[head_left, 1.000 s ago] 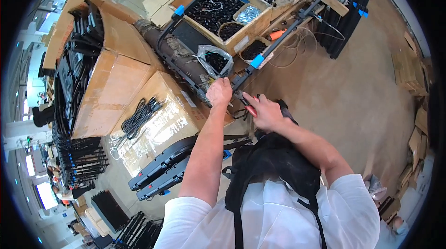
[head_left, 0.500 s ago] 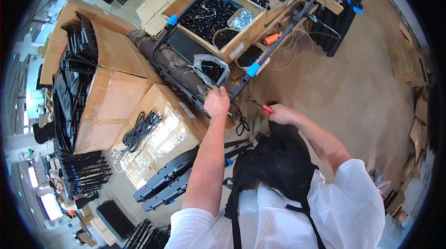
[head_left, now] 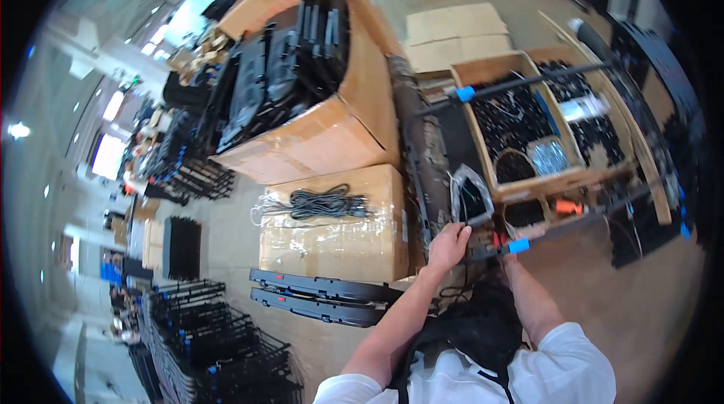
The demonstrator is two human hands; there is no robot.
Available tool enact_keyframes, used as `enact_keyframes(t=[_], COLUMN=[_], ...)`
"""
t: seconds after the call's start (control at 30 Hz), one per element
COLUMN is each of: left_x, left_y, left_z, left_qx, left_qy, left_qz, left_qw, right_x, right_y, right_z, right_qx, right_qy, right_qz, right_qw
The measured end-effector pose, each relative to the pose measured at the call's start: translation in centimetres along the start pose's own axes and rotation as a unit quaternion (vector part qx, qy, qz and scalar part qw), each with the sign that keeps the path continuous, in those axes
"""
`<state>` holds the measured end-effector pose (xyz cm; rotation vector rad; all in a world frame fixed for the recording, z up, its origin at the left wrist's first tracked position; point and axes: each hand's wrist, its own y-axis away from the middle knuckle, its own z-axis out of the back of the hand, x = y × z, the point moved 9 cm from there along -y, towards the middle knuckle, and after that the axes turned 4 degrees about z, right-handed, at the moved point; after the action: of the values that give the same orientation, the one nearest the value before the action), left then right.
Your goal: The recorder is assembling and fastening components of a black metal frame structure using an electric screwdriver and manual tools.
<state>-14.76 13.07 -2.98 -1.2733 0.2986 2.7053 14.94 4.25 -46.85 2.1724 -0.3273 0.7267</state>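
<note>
Black metal bar: long thin black metal bar (head_left: 554,232) with a blue tape band (head_left: 518,245) near its close end; it lies across the front of the cardboard boxes of black parts (head_left: 528,140), just in front of the person.
Left hand: left hand (head_left: 448,245) is clenched around the close end of the bar, beside the clear plastic bag (head_left: 469,196).
Right hand: right hand is hidden under the bar and the head, so I cannot tell its grip; only the forearm (head_left: 528,294) shows.
Feel: looks stiff, hard and smooth, maybe a bit heavy and wobbly because it is long.
Where to hold: near the blue band, with 2 hands set apart.
Nearby: black cables (head_left: 324,202) on a wrapped cardboard box (head_left: 332,242).
</note>
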Motion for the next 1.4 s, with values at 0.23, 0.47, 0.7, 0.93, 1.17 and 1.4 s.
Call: enact_keyframes(t=[0.23,0.47,0.7,0.93,1.17,1.4], left_x=[-1.3,-5.2,-4.0,-14.3,-25.4,-25.4], left_y=[-2.6,-8.8,-11.5,-6.3,-0.5,-0.4], left_z=[33.8,57.9,58.8,55.1,47.0,35.8], left_qx=[-0.475,-0.387,-0.283,-0.472,-0.429,-0.206], left_qy=[-0.031,-0.467,-0.422,-0.604,-0.632,-0.695], left_qz=[0.035,0.199,0.294,0.043,-0.148,-0.341], left_qw=[0.879,0.77,0.81,0.641,0.628,0.598], right_x=[-5.7,12.2,25.0,30.5,47.0,41.5], right_y=[11.1,19.9,24.8,32.0,44.4,43.5], right_z=[-10.1,-14.2,-21.8,-37.5,-60.7,-68.6], right_qx=[0.291,0.346,0.389,0.637,0.442,0.421], right_qy=[0.295,0.579,0.643,0.625,0.365,0.566], right_qz=[-0.355,-0.188,-0.168,0.036,0.739,0.692], right_qw=[0.838,0.714,0.638,0.45,0.355,0.155])
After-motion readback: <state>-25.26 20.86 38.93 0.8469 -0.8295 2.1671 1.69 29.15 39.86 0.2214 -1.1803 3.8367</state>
